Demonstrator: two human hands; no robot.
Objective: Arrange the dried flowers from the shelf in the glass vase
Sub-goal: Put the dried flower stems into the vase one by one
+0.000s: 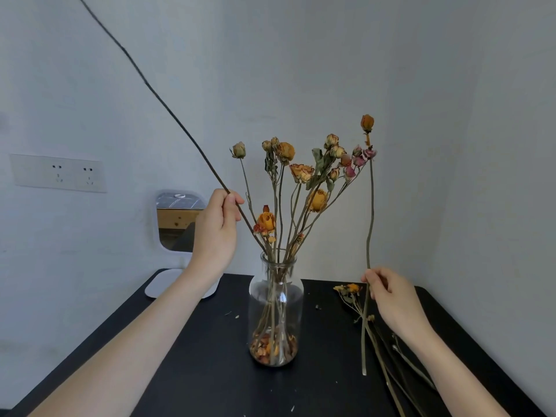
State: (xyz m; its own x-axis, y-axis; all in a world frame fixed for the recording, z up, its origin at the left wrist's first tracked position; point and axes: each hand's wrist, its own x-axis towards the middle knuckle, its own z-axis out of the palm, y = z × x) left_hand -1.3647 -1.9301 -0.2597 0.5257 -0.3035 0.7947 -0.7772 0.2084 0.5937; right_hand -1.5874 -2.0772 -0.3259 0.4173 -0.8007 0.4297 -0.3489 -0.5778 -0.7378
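Observation:
A clear glass vase [275,299] stands mid-table on the black table [210,371], holding several dried roses [304,173] with loose petals at its bottom. My left hand [215,233] pinches a long dark stem [168,115] that runs up and left out of frame; its lower end enters the vase's mouth. My right hand [391,299], to the right of the vase, pinches the stem of an upright orange-budded dried flower [367,123], whose lower end hangs just above the table.
More dried flowers and bare stems [388,350] lie on the table's right side. A white-framed mirror [176,224] stands at the back left corner, with wall sockets [58,173] to its left. Walls close in behind and to the right.

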